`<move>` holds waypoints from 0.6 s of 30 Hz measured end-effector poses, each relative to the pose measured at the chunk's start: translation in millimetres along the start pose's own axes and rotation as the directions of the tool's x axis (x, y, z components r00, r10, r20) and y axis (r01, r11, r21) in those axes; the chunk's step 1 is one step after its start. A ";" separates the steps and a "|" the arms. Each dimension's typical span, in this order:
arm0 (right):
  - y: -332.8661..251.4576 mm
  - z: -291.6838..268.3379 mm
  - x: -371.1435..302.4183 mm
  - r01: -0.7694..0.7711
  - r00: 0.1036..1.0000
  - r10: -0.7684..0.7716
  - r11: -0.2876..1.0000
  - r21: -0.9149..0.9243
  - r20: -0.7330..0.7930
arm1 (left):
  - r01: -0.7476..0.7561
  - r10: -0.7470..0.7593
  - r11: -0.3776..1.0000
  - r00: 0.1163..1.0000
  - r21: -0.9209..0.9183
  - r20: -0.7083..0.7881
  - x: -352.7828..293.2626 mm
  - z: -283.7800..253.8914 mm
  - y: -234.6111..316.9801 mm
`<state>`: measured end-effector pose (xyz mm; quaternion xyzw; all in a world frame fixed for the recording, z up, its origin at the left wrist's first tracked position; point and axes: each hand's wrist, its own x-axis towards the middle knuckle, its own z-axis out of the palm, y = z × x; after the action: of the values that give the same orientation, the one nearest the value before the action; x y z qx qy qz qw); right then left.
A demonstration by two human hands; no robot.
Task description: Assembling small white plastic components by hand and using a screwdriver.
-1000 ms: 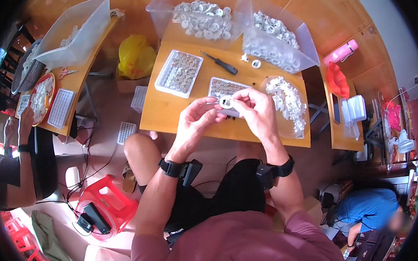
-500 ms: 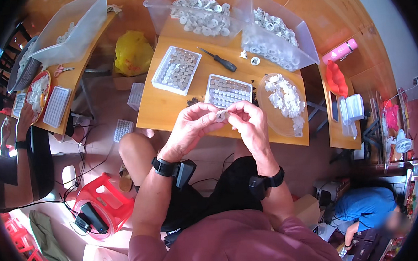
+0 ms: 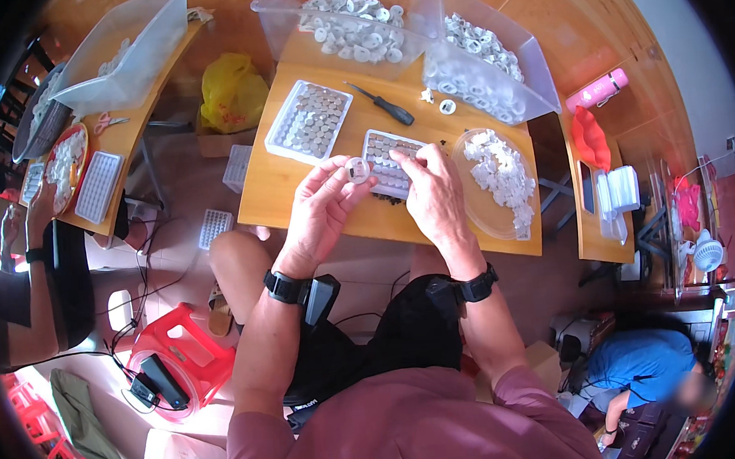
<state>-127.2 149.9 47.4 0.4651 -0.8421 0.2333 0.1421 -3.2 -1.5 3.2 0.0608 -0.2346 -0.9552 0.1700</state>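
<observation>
The left hand (image 3: 326,205), palm partly upward, pinches a round white piece (image 3: 358,170) above the counter (image 3: 269,198). The right hand (image 3: 435,193), palm down, extends its forefinger over a white tray (image 3: 367,145) of discs (image 3: 386,144); whether it grips one, I cannot tell.

The wooden tabletop (image 3: 265,205) carries a screwdriver (image 3: 396,111); left of it a white tray (image 3: 281,137), nearer a second tray (image 3: 388,180), beyond it clear bins (image 3: 539,76), rightward a round dish (image 3: 478,209).

We find the tabletop (image 3: 260,201) to be smooth wood. Left of the screwdriver (image 3: 393,110), a white plastic tray (image 3: 295,148) carries metallic discs (image 3: 319,119) (dull silver); behind the screwdriver, bins (image 3: 536,93) of translucent plastic; before it, a round piece (image 3: 358,170), smooth whitish plastic.
</observation>
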 end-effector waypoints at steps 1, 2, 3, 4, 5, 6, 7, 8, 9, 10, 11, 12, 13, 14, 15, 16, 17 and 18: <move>-1.4 0.4 -1.6 0.034 0.999 -0.033 0.999 -0.041 0.018 | 0.004 -0.004 1.000 1.000 -0.004 -0.003 -0.9 -0.4 0.3; -2.7 -0.2 -3.1 0.041 0.999 -0.040 0.998 -0.046 0.021 | 0.004 -0.004 1.000 1.000 -0.007 -0.008 -1.0 -0.8 0.4; -3.7 -2.4 -3.9 0.042 0.999 -0.041 0.998 -0.044 0.026 | -0.005 0.005 1.000 1.000 -0.006 -0.003 -0.6 -1.0 0.4; -3.9 -6.0 -4.9 0.060 0.998 -0.059 0.998 -0.036 0.019 | -0.012 0.012 1.000 1.000 -0.005 0.004 0.0 -0.8 0.2; -3.7 -7.8 -6.2 0.078 0.997 -0.077 0.997 -0.029 0.011 | -0.010 0.010 1.000 1.000 -0.008 0.001 0.4 -0.9 0.9; -3.1 -7.2 -7.3 0.076 0.997 -0.075 0.997 -0.029 0.015 | 0.003 -0.003 1.000 1.000 -0.015 0.009 0.7 -1.2 2.0; -2.0 -6.0 -7.1 0.014 1.000 -0.013 0.998 0.064 -0.003 | 0.015 -0.015 1.000 1.000 -0.020 0.017 0.8 -1.5 2.7; -1.0 -5.3 -6.2 -0.047 0.999 0.050 0.987 0.157 -0.015 | 0.016 -0.016 1.000 1.000 -0.020 0.016 0.6 -2.0 2.6; -0.3 -5.4 -3.6 -0.048 0.999 0.051 0.986 0.157 -0.015 | 0.007 -0.007 1.000 1.000 -0.021 0.017 0.3 -2.4 2.5; 0.6 -5.9 0.9 -0.083 0.997 0.082 0.980 0.180 0.009 | -0.001 0.002 1.000 1.000 -0.021 0.020 0.7 -2.6 2.3; 1.2 -6.2 5.0 -0.118 0.993 0.113 0.972 0.202 0.034 | -0.001 0.001 1.000 1.000 -0.020 0.021 0.8 -2.5 2.0; 0.4 -5.3 8.3 -0.141 0.990 0.134 0.971 0.192 0.053 | 0.004 -0.004 1.000 1.000 -0.028 0.019 0.7 -2.3 1.8; 0.1 -4.7 9.5 -0.141 0.990 0.134 0.971 0.191 0.051 | 0.010 -0.009 0.999 1.000 -0.036 0.016 0.9 -1.5 1.7; -0.2 -4.2 10.6 -0.149 0.987 0.138 0.976 0.161 0.077 | 0.009 -0.009 0.999 1.000 -0.035 0.018 0.9 -0.6 1.9; -0.3 -3.9 11.5 -0.156 0.984 0.143 0.979 0.130 0.103 | 0.022 -0.021 0.999 0.999 -0.031 0.024 1.0 0.3 2.2; -0.2 -3.2 11.7 -0.153 0.985 0.140 0.979 0.133 0.103 | 0.032 -0.031 0.999 0.999 -0.025 0.026 0.0 0.8 2.9; 0.8 -2.9 11.7 -0.151 0.986 0.137 0.975 0.160 0.093 | 0.029 -0.028 0.999 0.999 -0.024 0.024 -0.3 1.3 3.1; 1.8 -2.9 11.8 -0.148 0.987 0.134 0.971 0.188 0.083 | 0.039 -0.038 0.999 0.999 -0.018 0.035 -0.1 2.2 2.9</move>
<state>-134.9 143.7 54.8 0.4236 -0.8508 0.3071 0.0500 -2.8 -2.9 6.5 0.0470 -0.2272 -0.9614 0.1481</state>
